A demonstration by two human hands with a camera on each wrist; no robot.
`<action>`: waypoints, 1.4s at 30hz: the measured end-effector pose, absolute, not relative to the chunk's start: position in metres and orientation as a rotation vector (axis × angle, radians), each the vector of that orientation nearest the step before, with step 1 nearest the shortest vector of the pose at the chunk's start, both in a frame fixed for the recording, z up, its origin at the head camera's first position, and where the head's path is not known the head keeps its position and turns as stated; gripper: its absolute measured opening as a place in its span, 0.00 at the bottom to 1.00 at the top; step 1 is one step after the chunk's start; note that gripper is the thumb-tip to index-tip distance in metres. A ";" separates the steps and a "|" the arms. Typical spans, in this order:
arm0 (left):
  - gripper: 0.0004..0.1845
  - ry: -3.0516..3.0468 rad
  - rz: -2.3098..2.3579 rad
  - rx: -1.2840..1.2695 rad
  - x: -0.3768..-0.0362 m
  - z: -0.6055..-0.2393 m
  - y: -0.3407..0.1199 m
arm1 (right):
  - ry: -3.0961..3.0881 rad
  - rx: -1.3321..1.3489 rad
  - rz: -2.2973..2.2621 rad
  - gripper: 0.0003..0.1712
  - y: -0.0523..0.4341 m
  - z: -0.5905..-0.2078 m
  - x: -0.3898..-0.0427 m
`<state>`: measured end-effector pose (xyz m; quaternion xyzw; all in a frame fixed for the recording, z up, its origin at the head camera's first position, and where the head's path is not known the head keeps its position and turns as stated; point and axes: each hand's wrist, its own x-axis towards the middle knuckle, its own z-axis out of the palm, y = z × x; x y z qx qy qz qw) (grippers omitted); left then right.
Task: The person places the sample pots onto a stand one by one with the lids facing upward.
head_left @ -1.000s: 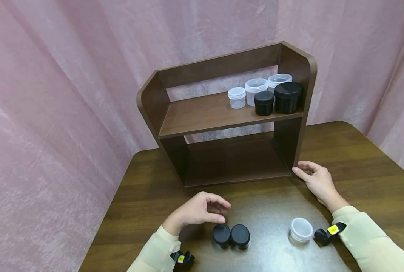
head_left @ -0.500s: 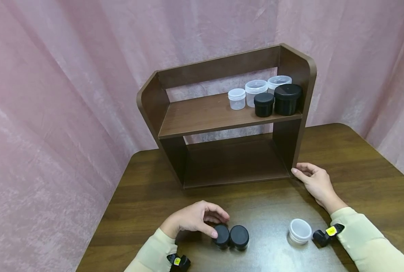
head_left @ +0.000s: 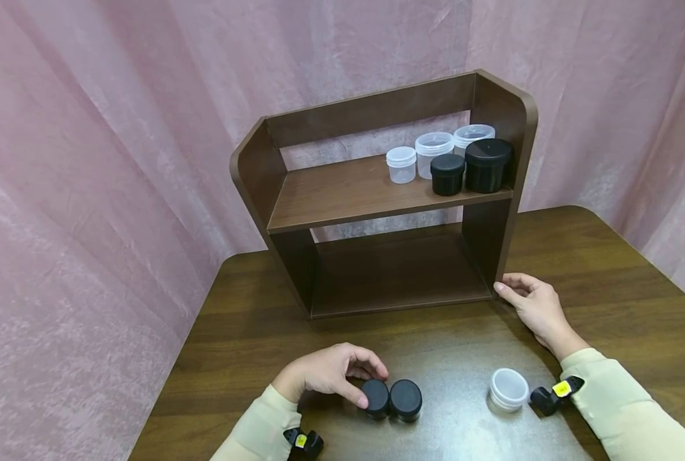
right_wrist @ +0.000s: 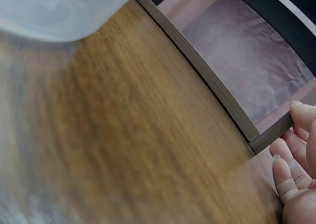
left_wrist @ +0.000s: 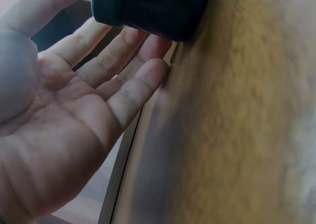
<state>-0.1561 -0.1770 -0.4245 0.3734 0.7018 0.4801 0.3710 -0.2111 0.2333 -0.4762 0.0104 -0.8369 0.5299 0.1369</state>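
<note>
A brown wooden tabletop (head_left: 607, 256) is backed by a pink curtain (head_left: 89, 160). On it a dark two-tier shelf unit (head_left: 371, 192) is stood; on the right of its upper shelf three clear jars (head_left: 433, 153) and two black jars (head_left: 475, 168) are grouped. The right hand (head_left: 529, 304) is laid against the unit's lower right front corner, fingers (right_wrist: 286, 177) loosely extended and touching the edge, nothing being gripped. The left hand (head_left: 331, 371) is curled over the left of two black jars (head_left: 376, 398) standing side by side and touching on the near tabletop, thumb and fingers (left_wrist: 106, 61) closing round it. A small clear jar (head_left: 509, 388) is set near the right wrist.
</note>
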 end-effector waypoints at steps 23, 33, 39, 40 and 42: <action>0.22 1.966 1.259 0.869 -0.161 -0.425 -0.180 | -2.392 0.040 1.557 0.26 0.233 -0.478 -0.212; 0.20 2.169 1.276 0.859 -0.165 -0.423 -0.180 | -2.420 0.022 1.536 0.27 0.233 -0.474 -0.211; 0.18 2.351 1.295 0.794 -0.169 -0.427 -0.182 | -2.421 0.027 1.540 0.27 0.233 -0.473 -0.211; 0.18 2.382 1.295 0.773 -0.170 -0.428 -0.182 | -2.421 0.027 1.540 0.27 0.233 -0.474 -0.211; 0.17 2.430 1.302 0.735 -0.171 -0.429 -0.184 | -2.425 0.025 1.538 0.27 0.233 -0.474 -0.210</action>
